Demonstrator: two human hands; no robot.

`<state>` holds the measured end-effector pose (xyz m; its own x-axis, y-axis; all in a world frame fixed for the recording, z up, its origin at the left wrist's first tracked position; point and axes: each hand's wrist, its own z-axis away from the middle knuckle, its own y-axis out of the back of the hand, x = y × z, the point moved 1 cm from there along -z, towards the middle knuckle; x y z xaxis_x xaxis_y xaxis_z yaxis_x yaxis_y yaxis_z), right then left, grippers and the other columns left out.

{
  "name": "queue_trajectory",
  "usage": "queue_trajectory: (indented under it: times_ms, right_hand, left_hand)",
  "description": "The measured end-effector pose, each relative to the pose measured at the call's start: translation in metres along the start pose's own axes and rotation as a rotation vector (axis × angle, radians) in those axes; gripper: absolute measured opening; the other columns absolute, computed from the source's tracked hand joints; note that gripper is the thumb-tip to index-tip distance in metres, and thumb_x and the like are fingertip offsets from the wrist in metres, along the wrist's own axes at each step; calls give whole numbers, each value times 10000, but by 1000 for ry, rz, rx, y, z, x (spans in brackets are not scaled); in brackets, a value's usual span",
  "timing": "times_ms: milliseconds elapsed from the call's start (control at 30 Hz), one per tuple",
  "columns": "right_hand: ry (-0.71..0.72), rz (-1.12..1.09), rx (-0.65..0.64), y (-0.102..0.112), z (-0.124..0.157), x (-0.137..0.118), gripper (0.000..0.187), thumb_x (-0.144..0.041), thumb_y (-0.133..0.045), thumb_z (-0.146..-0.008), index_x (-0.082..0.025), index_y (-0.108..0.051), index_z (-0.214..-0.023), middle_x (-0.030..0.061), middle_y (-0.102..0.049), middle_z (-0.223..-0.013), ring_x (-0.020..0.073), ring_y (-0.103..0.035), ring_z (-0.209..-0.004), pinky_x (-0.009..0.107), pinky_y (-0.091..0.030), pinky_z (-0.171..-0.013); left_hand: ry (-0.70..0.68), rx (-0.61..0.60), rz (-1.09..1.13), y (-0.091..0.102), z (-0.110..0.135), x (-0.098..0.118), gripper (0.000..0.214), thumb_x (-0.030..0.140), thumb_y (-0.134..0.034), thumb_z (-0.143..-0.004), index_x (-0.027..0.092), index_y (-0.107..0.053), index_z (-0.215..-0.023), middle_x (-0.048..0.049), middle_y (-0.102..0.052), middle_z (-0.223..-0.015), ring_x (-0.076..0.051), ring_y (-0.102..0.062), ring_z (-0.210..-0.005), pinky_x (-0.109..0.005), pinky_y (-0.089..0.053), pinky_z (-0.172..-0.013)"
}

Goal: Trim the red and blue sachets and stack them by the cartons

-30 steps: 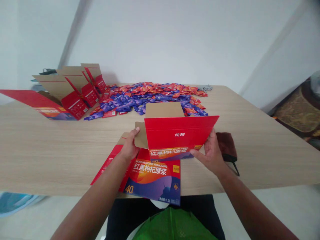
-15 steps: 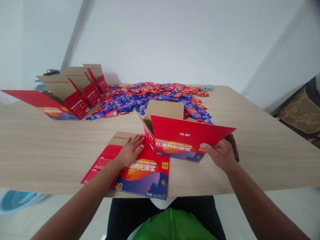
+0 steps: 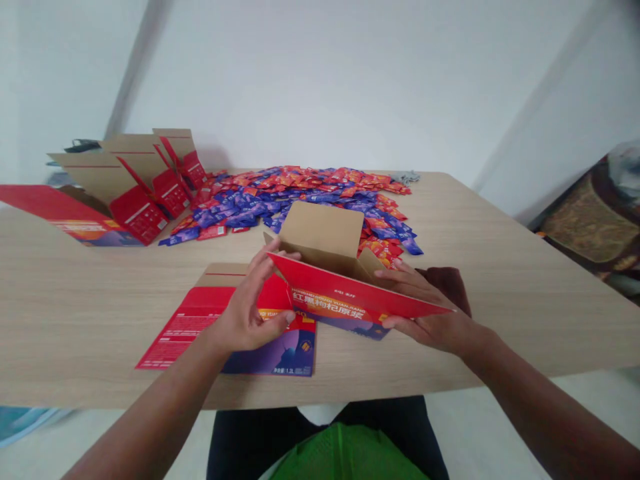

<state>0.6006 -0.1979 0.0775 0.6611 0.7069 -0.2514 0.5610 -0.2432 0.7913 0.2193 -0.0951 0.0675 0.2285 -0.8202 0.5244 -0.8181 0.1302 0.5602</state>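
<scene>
An open red cardboard box (image 3: 333, 297) stands on the table in front of me, its tan rear flap raised and its red front flap leaning towards me. My left hand (image 3: 253, 303) is at its left side, fingers over the left edge and thumb near the front. On the right, my right hand (image 3: 425, 307) grips the box's side, with fingers by the right flap and thumb on the front. Below my left hand lies a flat folded carton (image 3: 190, 327), red and purple, partly covered by the hand and box.
Red and purple sachets (image 3: 240, 207) lie in a wide heap along the back. Several opened boxes (image 3: 137, 213) stand at the left. A dark brown item (image 3: 450, 287) rests beside my right hand. A patterned chair (image 3: 585, 213) stands beyond the table's right edge.
My left hand has lifted off the flat carton and moved to the box's left side. My right hand has shifted its hold, and the front flap has tipped lower towards me.
</scene>
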Motion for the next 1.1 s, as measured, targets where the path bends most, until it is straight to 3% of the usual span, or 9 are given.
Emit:
queue_trajectory:
  times_ms: [67,167,367,533,633,767,867,1000,1100]
  right_hand:
    - [107,0,-27,5,-4,0,182,-381,-649,-1069,-227,-742,-1093,83,-766,-1115,271,-703,-1214,542,-443,-1273]
    - [193,-36,-50,14,-5,6,283,-335,-528,-1121,-233,-708,-928,32,-714,-880,212,-713,-921,510,-518,-1205]
    - [218,-23,182,43,24,20,205,-308,-607,-1077,-242,-705,-910,36,-713,-866,236,-719,-929,512,-624,-1027]
    - [95,7,155,56,58,24,175,-253,-627,-1054,-271,-752,-933,45,-762,-956,278,-732,-1105,528,-615,-1039]
    - [25,-30,118,49,72,33,196,-361,-642,-1049,-324,-783,-918,35,-770,-927,292,-744,-1060,543,-613,-1034]
    - [-130,-160,-62,48,79,44,228,-477,-651,-1031,-336,-825,-1074,79,-790,-1152,337,-718,-1218,578,-547,-1139]
    - [-205,-346,-237,66,70,45,350,-518,-606,-1046,-354,-787,-1297,87,-742,-1372,330,-654,-1370,528,-541,-1165]
    - [-349,-393,-374,87,22,41,343,-514,-585,-1053,-315,-833,-1179,90,-815,-1144,294,-772,-1109,423,-635,-963]
    - [-305,-272,-666,71,-33,30,328,-385,-570,-1057,-270,-785,-1275,83,-794,-1197,265,-747,-1098,394,-580,-989]
  left_hand:
    - [-18,-50,10,-5,-11,8,430,324,-747,-977,249,-642,-1387,-127,-712,-1318,-341,-522,-1472,-582,-455,-1213]
    - [-109,-77,13,-12,-20,17,107,234,-687,-1016,235,-709,-1121,-67,-742,-1028,-283,-634,-1258,-519,-510,-1130]
    - [-236,-87,138,-36,-14,51,191,285,-581,-1077,198,-670,-1222,-101,-727,-1049,-276,-655,-1175,-512,-548,-1061]
    - [-277,-80,201,-60,-3,55,301,443,-582,-1076,203,-645,-1246,-109,-722,-1060,-280,-666,-1105,-559,-511,-1102]
    - [-260,-139,125,-64,1,48,274,390,-530,-1097,218,-647,-1275,-118,-735,-1093,-286,-657,-1142,-540,-503,-1089]
    - [-226,-132,7,-55,0,42,250,257,-516,-1079,229,-651,-1288,-114,-748,-1137,-266,-657,-1093,-498,-503,-1040]
    - [-198,-153,-9,-48,-1,42,250,252,-537,-1061,217,-638,-1288,-121,-745,-1166,-272,-643,-1106,-484,-498,-1032]
    - [-140,-182,-21,-48,3,41,237,244,-543,-1056,213,-615,-1279,-122,-738,-1179,-280,-615,-1118,-470,-498,-1012]
    - [-120,-149,-39,-52,6,39,221,216,-546,-1049,218,-619,-1257,-118,-734,-1158,-287,-587,-1123,-467,-499,-999]
